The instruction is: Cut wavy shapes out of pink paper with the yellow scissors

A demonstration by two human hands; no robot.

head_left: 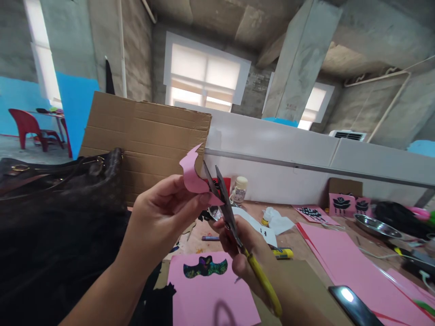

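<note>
Between the thumb and fingers of my left hand (163,213) is a curved, cut piece of pink paper (190,168), raised above the table. My right hand (249,240) grips a pair of scissors with yellow handles (263,280). The scissor blades point up and stand a little apart, with the lower edge of the pink paper at them. Below my hands lies a pink sheet (210,296) bearing a dark, glittery bat-like shape (205,267). Scraps of black paper (158,299) are beside its left edge.
A black bag (61,181) stands at the left before a cardboard panel (146,140). At the right are pink sheets (336,258), a phone (355,305) and a metal dish (377,225). A lidded jar (239,189), crumpled tissue (278,222) and a yellow glue stick (283,253) sit further back.
</note>
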